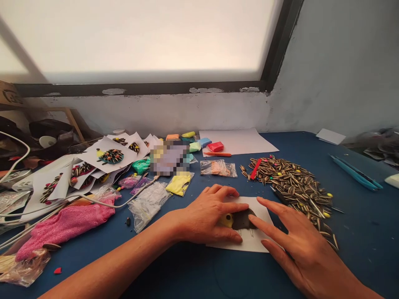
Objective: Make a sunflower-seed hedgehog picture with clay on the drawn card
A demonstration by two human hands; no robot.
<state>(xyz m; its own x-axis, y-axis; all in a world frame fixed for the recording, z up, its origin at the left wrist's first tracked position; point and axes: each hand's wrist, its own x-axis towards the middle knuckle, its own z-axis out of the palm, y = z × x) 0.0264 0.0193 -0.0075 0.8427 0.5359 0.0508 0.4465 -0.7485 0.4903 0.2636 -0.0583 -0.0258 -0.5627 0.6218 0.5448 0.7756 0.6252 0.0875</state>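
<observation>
A white sheet of paper (224,246) lies on the blue table before me, with thin drawn lines on it. Flattened on the sheet is a dark patch of modelling clay (242,221), and a yellow piece with a black dot (229,217) adjoins its left end. My left hand (202,216) rests over the left part of the sheet, fingers spread around the clay and holding nothing. Reaching in from the right, my right hand (296,236) has its fingers apart, and one fingertip touches the dark clay's right edge. The left palm partly hides the yellow piece.
Striped sunflower seeds (289,182) are heaped at right, beyond them blue tweezers (355,172). Clay packets, including a yellow one (180,184), lie across the middle. Seed-decorated pictures (109,154), a pink cloth (68,224) and a white cable (124,204) occupy the left.
</observation>
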